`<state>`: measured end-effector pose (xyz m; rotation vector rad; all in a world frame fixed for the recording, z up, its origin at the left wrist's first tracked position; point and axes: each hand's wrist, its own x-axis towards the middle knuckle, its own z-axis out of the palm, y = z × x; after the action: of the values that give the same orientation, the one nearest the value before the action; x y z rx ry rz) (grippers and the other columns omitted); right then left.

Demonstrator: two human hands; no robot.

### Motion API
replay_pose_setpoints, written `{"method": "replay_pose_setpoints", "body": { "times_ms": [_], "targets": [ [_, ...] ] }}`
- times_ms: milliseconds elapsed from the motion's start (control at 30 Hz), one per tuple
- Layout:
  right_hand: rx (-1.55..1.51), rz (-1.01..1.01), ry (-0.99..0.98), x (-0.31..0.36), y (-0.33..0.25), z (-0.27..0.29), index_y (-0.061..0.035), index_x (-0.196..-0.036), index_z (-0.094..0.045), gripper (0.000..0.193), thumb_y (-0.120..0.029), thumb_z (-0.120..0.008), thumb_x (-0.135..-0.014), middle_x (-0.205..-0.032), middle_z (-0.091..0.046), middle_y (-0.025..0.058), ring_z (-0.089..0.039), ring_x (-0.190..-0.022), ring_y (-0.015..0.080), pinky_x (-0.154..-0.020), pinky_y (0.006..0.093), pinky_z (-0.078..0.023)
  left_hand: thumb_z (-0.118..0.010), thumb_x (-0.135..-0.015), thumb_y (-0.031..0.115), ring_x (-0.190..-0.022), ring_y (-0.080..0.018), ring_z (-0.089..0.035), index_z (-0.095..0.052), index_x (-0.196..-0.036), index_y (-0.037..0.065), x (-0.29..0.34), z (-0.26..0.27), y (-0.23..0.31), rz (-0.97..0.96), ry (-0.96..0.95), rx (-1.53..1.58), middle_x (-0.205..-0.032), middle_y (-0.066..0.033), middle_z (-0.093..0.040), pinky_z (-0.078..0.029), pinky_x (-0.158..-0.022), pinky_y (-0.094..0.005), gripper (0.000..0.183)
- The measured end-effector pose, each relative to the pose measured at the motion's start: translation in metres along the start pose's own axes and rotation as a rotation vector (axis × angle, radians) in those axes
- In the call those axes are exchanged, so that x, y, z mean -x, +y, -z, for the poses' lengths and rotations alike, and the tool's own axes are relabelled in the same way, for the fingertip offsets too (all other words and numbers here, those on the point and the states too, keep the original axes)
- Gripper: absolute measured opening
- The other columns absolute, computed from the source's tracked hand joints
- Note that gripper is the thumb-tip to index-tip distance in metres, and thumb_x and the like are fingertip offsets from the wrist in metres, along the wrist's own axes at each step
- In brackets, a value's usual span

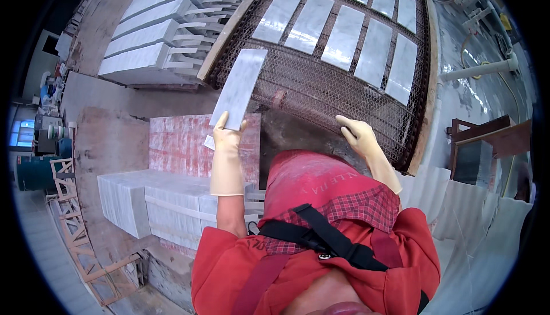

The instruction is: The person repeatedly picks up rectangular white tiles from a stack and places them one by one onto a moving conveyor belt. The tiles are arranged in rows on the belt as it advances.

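Observation:
My left hand [228, 130] wears a long cream rubber glove and is closed on the near end of a grey-white marble tile [243, 80]. The tile is held out by the left edge of a wire-mesh conveyor belt [303, 94], its far corner overlapping the belt in view. My right hand [357, 135], gloved the same way, is at the belt's near end. Its thumb and forefinger are apart, and I see nothing between them; the other fingers are partly hidden. Several wet-looking marble tiles [342, 37] lie flat in rows on the mesh.
Stacked white slabs [134, 58] stand at the far left, next to loose strips. Another strapped slab stack [172, 203] is at my left, beside a red-stained board [180, 143]. A wooden rail [238, 25] edges the belt. White pipes [478, 69] and a wooden frame [481, 128] are on the right.

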<state>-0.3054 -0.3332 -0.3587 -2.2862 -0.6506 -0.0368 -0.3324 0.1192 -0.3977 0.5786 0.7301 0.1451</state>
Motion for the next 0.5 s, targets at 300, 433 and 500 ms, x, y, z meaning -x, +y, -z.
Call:
{"method": "replay_pose_setpoints", "body": {
  "times_ms": [300,433,500],
  "targets": [
    [-0.026,-0.001,0.022,-0.001,-0.019,-0.001,-0.0096,-0.127,-0.071,0.031,-0.014,-0.066,-0.096,-0.111,-0.075,0.0179,-0.072,-0.102,0.0375,-0.089,0.0447,-0.057,-0.06,-0.102,0.027,-0.13,-0.0352,-0.058,-0.059,-0.135,0.015,-0.045,0.063,-0.01,0.154,0.204,0.187,-0.14,-0.0083,-0.063,-0.049,-0.101,-0.0695,0.035],
    [-0.032,0.006,0.006,-0.002,-0.021,-0.005,-0.0078,-0.129,-0.07,0.033,-0.011,-0.066,-0.096,-0.115,-0.074,0.018,-0.072,-0.104,0.0367,-0.091,0.0431,-0.057,-0.058,-0.103,0.029,-0.134,-0.035,-0.055,-0.057,-0.137,0.015,-0.05,0.063,-0.009,0.148,0.258,0.18,-0.146,-0.0085,-0.059,-0.047,-0.104,-0.0701,0.036],
    [-0.031,-0.001,0.021,0.0,-0.021,-0.004,-0.009,-0.127,-0.071,0.032,-0.012,-0.066,-0.096,-0.114,-0.075,0.0172,-0.072,-0.103,0.0363,-0.09,0.0432,-0.057,-0.057,-0.103,0.03,-0.135,-0.0349,-0.054,-0.057,-0.138,0.016,-0.051,0.055,-0.012,0.138,0.253,0.159,-0.145,-0.0087,-0.059,-0.046,-0.105,-0.07,0.037]
  ]
}}
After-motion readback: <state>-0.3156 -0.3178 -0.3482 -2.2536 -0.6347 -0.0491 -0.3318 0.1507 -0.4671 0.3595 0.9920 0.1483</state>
